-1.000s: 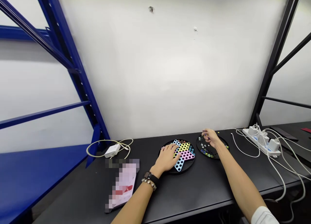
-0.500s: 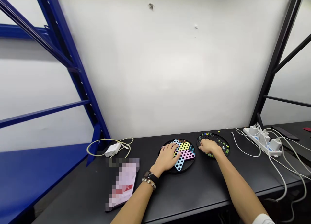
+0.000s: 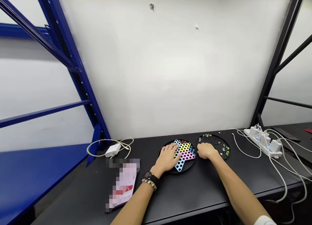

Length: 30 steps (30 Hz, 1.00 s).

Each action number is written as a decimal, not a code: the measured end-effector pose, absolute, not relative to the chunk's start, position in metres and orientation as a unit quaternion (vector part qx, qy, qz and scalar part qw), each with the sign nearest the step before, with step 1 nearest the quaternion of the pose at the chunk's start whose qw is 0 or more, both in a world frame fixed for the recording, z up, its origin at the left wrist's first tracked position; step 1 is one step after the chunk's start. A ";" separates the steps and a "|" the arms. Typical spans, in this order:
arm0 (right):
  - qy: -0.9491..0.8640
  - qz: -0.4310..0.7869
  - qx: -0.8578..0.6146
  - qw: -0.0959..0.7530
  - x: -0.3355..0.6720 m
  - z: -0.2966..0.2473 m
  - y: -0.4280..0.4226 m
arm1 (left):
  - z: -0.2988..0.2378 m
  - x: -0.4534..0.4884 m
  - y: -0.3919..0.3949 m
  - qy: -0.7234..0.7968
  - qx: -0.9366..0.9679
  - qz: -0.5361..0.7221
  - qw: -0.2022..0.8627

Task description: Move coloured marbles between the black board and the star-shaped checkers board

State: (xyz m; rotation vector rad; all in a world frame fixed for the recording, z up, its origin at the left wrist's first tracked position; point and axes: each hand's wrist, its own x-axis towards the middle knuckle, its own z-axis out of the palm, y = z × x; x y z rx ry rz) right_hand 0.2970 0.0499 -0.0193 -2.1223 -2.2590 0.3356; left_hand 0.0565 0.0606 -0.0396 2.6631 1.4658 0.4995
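My left hand lies flat with its fingers stretched over the left part of a star-shaped Chinese checkers board, which has blue, yellow and pink areas full of holes. The board sits in a round black tray, where blue and brownish marbles show beside the star. My right hand is closed at the left side of a second round black tray. Whatever its fingers hold is hidden. Glass marbles lie along the right and far sides of that tray.
To the left, a tablet or phone with a pixelated screen lies by a white power adapter with a coiled cable. A white power strip with plugs and loose cables is on the right. Behind the black table rises a white wall.
My right hand has moved slightly left and towards me, to the near-left rim of the second tray. Some marbles in that tray have shifted. My left hand stays in place.
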 end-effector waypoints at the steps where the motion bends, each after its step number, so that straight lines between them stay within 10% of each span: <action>1: -0.724 0.112 -0.680 0.022 0.298 -0.020 0.051 | -0.039 0.057 0.060 0.476 0.864 0.162 0.030; 12: -0.717 0.219 -0.639 0.172 0.343 -0.011 0.063 | -0.037 0.057 0.059 0.477 0.864 0.161 0.028; 24: -0.710 0.315 -0.629 0.031 0.351 -0.010 0.054 | -0.038 0.057 0.059 0.476 0.865 0.158 0.032; 30: -0.714 0.326 -0.594 0.179 0.351 -0.009 0.058 | -0.037 0.057 0.060 0.474 0.867 0.154 0.028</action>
